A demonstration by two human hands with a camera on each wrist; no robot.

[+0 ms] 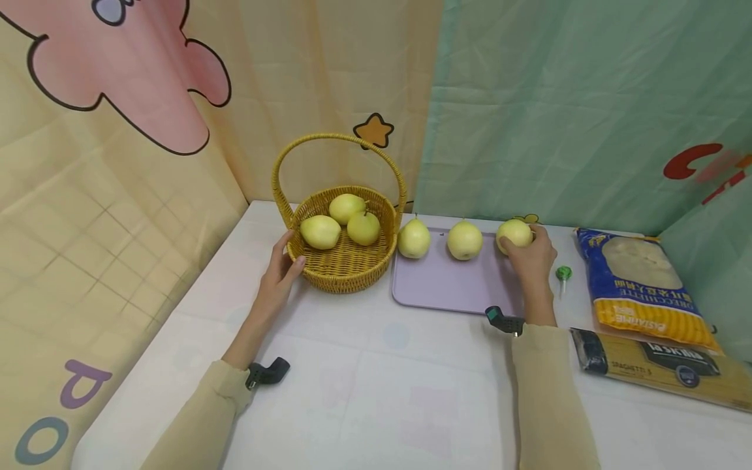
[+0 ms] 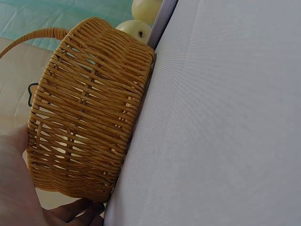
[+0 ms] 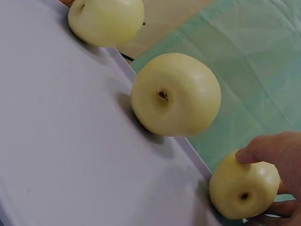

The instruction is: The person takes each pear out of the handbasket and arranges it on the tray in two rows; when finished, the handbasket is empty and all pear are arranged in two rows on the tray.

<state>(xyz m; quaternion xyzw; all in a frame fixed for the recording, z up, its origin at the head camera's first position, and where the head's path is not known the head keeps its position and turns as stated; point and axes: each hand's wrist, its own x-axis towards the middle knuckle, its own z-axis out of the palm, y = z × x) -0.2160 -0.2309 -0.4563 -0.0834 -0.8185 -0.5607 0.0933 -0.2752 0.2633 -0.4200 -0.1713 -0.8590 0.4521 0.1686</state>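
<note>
My right hand [image 1: 533, 256] grips a pale yellow pear [image 1: 514, 236] at the right end of the lilac tray [image 1: 449, 287]. In the right wrist view, the thumb lies on top of this pear [image 3: 244, 186] and the fingers reach behind it. Two more pears, a middle one [image 1: 465, 240] and a left one [image 1: 414, 238], sit along the tray's far side. My left hand [image 1: 276, 274] rests against the left outside of a wicker basket [image 1: 346, 283], thumb and fingers spread. Inside the basket lie three pears [image 1: 320, 232]. The left wrist view shows the woven wall [image 2: 89, 108] up close.
Right of the tray lies a green-wrapped lollipop [image 1: 563, 273]. Beyond it are a blue and yellow pasta bag [image 1: 643, 284] and a spaghetti pack [image 1: 664, 367]. The basket's tall handle [image 1: 337, 136] arches upward. Curtains [image 1: 564, 111] hang behind the white table [image 1: 376, 391].
</note>
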